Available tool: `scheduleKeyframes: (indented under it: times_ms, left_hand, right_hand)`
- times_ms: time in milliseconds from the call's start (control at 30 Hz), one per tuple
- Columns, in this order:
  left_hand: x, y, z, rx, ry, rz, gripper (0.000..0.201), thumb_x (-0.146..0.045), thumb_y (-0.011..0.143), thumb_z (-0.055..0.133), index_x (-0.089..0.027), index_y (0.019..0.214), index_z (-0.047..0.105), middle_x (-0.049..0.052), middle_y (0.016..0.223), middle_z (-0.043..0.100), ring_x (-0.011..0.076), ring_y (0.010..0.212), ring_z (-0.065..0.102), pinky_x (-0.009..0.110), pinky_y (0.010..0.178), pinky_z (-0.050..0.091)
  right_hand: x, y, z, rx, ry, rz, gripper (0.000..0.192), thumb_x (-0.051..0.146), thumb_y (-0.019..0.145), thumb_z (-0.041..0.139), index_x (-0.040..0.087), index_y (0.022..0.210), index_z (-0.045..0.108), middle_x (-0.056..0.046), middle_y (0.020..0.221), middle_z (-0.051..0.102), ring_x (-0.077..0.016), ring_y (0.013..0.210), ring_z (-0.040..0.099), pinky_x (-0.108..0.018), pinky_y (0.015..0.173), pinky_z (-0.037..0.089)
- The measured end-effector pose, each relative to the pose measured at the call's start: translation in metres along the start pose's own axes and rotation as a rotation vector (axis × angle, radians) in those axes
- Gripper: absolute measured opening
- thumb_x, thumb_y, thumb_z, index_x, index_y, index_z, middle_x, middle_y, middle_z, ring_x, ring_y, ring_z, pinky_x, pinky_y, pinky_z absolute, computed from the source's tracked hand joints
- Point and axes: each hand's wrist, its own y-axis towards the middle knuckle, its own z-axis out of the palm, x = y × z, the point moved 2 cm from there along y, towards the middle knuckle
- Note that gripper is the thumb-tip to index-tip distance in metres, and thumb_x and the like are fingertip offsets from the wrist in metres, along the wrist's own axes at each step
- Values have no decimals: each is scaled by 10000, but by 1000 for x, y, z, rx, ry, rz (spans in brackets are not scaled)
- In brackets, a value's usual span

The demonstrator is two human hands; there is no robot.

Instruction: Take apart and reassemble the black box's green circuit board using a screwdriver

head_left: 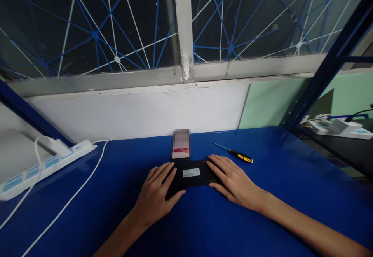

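Observation:
A flat, black rectangular box (194, 182) with a white printed label (191, 172) lies on the blue tabletop in front of me. My left hand (159, 189) is closed around its left end, fingers over the far side and thumb along the near edge. At the right end my right hand (233, 177) grips it in the same manner, with its thumb at the near edge. The ends of the box are partly hidden under my hands. What kind of device it is, I cannot tell. Just beyond it stands a phone (181, 154) with a lit, partly blurred screen.
A yellow-and-black screwdriver (241, 156) lies beyond my right hand. On the left, a white power strip (48, 167) has a plugged-in adapter and white cables (75, 194). Blue frame posts (314, 82) flank the blue table (279, 163), with a wall and window behind.

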Motion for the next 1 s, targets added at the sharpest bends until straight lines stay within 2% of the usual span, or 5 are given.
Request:
scheduleKeyframes:
  times_ms: [200, 367, 567, 767, 1000]
  left_hand:
    - [2, -3, -1, 9, -40, -5, 467, -404, 847, 632, -132, 1223, 575, 182, 1245, 622, 343, 1150, 587, 536, 956, 456]
    - [0, 1, -6, 81, -48, -31, 415, -415, 841, 630, -151, 1159, 593, 173, 1275, 597, 339, 1169, 565, 532, 960, 429]
    - [0, 2, -3, 139, -16, -67, 569, -479, 838, 621, -152, 1290, 510, 171, 1305, 555, 337, 1176, 537, 511, 953, 419]
    - [1, 3, -2, 137, -29, -91, 568, -536, 821, 616, -171, 1246, 526, 156, 1280, 563, 333, 1141, 548, 497, 945, 416]
    - [0, 4, -5, 139, -87, -116, 564, -582, 757, 653, -176, 1133, 541, 151, 1282, 556, 337, 1130, 547, 508, 934, 408]
  right_hand:
    - [-1, 0, -4, 9, 61, -16, 547, 404, 950, 490, 89, 1392, 422, -232, 1429, 441, -343, 1376, 348, -554, 1098, 358]
    - [-2, 1, -9, 61, 88, -3, 588, 473, 915, 525, 90, 1353, 439, -228, 1443, 425, -330, 1401, 304, -561, 1124, 302]
    - [-2, 1, -11, 55, 101, 3, 601, 503, 910, 520, 101, 1349, 436, -220, 1435, 441, -318, 1405, 300, -565, 1132, 275]
    - [-3, 2, -7, 41, 173, 41, 684, 572, 845, 579, 106, 1322, 427, -238, 1434, 432, -329, 1402, 301, -573, 1123, 281]
    - [-3, 3, -7, 106, 311, 96, 677, 652, 741, 642, 162, 1169, 458, -223, 1449, 406, -339, 1430, 226, -596, 1126, 245]
